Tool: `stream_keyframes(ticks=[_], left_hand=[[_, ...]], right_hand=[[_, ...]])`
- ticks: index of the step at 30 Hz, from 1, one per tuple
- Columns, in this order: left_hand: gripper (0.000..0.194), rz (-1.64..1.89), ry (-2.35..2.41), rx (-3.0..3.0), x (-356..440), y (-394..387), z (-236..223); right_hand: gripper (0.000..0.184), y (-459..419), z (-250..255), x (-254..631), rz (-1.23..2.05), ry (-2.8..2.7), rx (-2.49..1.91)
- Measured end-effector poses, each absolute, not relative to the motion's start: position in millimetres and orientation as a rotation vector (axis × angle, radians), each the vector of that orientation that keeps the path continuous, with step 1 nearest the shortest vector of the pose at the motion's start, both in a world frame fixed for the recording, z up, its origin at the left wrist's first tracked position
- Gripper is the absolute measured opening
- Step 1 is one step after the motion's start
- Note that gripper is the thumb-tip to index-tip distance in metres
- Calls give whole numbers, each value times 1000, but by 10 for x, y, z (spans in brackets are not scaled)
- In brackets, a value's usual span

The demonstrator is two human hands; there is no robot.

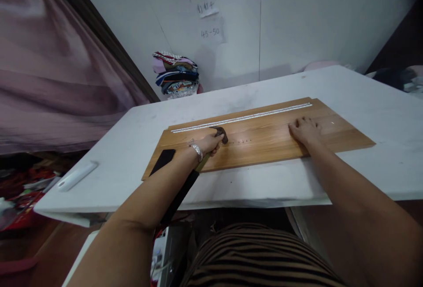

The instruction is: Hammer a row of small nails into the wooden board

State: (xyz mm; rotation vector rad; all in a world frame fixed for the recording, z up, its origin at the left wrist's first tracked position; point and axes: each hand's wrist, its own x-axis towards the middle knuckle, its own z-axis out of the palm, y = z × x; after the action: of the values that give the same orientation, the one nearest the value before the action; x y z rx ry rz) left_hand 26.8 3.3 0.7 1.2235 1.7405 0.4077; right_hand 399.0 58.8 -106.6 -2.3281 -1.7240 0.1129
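Observation:
My left hand, with a silver bracelet on the wrist, is closed round the neck of a hammer. The hammer's dark metal head rests on a long wooden board, and its black handle runs back under my forearm. Just right of the head a short row of small dark dots, possibly nails, runs across the board. My right hand lies on the board further right with its fingers bent. A thin white strip runs along the board's far edge.
The board lies on a white table. A flat black object sits at the board's left end, a white handle-like piece near the table's left edge. Folded cloths are stacked against the white wall. Pinkish fabric hangs at left.

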Motion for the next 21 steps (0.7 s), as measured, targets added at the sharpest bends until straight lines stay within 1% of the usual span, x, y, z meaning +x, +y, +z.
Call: stream_keyframes(ticks=[14,21], left_hand=[[24,391,1738,1237,296,9,44],[26,416,1731,1234,266,48,19]], right_hand=[[59,582,-1057,3992,123,-1732,-2326],[58,585,-1094,3991,100,-1719,-2313]])
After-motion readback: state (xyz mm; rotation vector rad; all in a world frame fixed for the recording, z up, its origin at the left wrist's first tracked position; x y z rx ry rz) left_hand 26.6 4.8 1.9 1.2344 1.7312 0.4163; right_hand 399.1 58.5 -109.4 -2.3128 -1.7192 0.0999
